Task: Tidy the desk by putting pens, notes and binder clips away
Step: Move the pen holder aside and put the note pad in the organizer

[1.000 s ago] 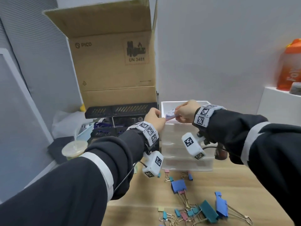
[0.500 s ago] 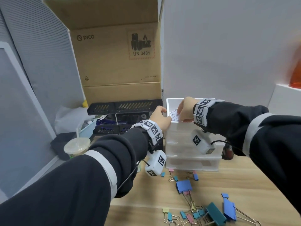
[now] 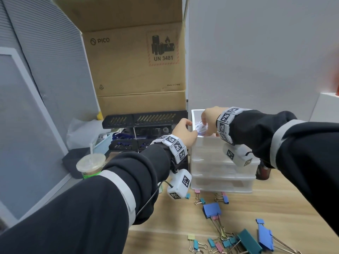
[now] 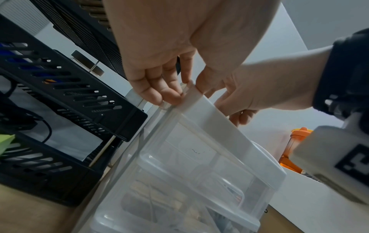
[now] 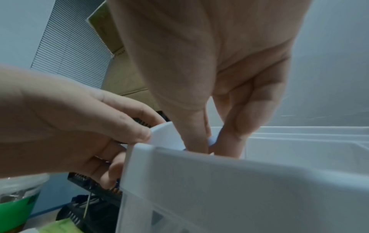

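A clear plastic drawer organizer (image 3: pixel 220 173) stands on the wooden desk against the wall. My left hand (image 3: pixel 185 132) grips the front left corner of its open top tray (image 4: pixel 207 110), fingers curled over the rim (image 5: pixel 239 170). My right hand (image 3: pixel 209 120) reaches down into that tray and pinches a small pale note (image 3: pixel 200 127) between thumb and fingers (image 5: pixel 229 135); only a pale edge of the note (image 5: pixel 212 140) shows in the right wrist view. Several coloured binder clips (image 3: pixel 211 209) lie loose on the desk in front of the organizer.
A black mesh rack (image 3: pixel 145 119) with pens stands left of the organizer, an open cardboard box (image 3: pixel 132 70) behind it. A lidded drink cup (image 3: pixel 91 165) sits at the left. An orange bottle (image 4: pixel 295 141) stands at the right.
My right hand has lowered the note from above the rim down into the top tray. My left hand has stayed at the tray's front left corner.
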Action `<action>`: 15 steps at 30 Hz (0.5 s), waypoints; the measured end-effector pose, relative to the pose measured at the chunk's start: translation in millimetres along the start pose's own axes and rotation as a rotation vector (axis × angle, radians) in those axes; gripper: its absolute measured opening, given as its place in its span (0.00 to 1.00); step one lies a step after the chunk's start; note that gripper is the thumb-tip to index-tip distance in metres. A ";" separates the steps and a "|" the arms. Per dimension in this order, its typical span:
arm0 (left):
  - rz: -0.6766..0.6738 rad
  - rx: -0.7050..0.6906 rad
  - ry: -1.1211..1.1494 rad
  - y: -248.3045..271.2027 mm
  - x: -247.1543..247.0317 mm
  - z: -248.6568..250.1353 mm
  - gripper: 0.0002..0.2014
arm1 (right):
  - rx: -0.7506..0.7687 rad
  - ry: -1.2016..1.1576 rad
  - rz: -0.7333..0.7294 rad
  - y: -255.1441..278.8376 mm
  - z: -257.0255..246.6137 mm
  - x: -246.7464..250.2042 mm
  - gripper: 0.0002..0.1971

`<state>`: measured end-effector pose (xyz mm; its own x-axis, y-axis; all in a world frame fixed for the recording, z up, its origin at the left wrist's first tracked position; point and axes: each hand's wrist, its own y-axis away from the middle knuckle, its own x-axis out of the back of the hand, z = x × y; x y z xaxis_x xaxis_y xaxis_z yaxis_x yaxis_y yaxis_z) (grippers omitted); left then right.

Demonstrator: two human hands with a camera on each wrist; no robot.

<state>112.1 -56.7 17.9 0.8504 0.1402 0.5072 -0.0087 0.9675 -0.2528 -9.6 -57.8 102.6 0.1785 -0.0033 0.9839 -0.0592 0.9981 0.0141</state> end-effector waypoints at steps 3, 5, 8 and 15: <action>-0.002 -0.004 0.005 0.4 0.5 -0.2 0.17 | 0.015 0.033 0.022 1.0 0.1 -1.1 0.28; -0.002 -0.005 0.016 1.0 0.3 -0.2 0.17 | 0.035 0.086 0.070 -0.7 3.1 -6.9 0.29; 0.001 -0.011 0.027 1.8 0.2 0.0 0.17 | 0.055 0.122 0.092 -8.3 3.2 -14.3 0.28; 0.013 -0.021 0.053 4.2 -1.2 -0.9 0.15 | 0.042 0.255 -0.018 -26.2 2.4 -20.1 0.22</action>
<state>111.5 -53.0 15.4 0.8767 0.1408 0.4599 -0.0091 0.9609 -0.2769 -14.0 -84.0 82.9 0.4214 0.0003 0.9069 -0.0942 0.9946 0.0435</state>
